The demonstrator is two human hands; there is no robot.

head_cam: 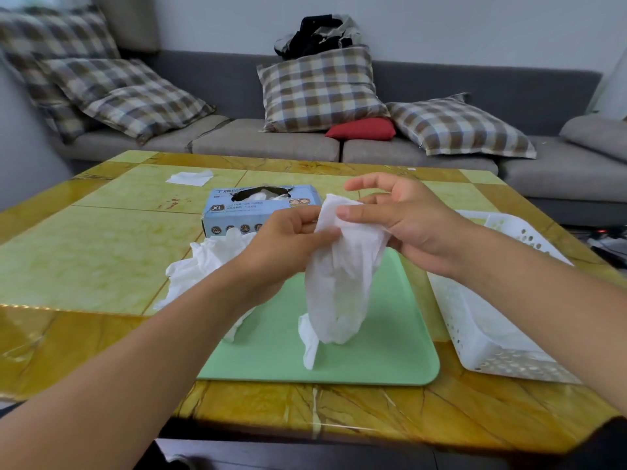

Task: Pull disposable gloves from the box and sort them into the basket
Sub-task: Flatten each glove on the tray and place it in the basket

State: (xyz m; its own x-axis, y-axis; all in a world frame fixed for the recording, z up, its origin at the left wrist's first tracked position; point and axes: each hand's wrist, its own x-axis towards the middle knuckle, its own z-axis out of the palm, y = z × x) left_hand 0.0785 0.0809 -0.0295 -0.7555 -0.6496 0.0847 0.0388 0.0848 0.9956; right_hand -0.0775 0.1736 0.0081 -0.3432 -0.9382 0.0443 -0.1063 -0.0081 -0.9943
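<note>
I'm holding a thin white disposable glove (339, 283) up above the pale green plastic tray (373, 351), both hands on its cuff end. My left hand (281, 245) is pinching the top edge, fingers (305, 215) curled in and the thumb pressing along the crumpled fabric. My right hand (403, 222) is pinching the same edge from the other side with thumb and one finger, while the index finger is sticking out straight and loose above it. The glove is hanging down limp from that grip, its lower tips dangling just over the tray; I cannot tell whether they are touching it.

The light blue cardboard glove box (258, 208), marked XL, is sitting on the yellow-green marbled surface (101, 249) just behind my left hand, white material poking up through its oval opening. A loose heap of white gloves (207, 262) is lying in front of the box, spilling onto the tray's left edge, partly hidden under my left forearm. The white perforated plastic basket (492, 347) is lying to the right of the tray, under my right forearm. A small white sheet (190, 178) is lying at the far left of the surface.
</note>
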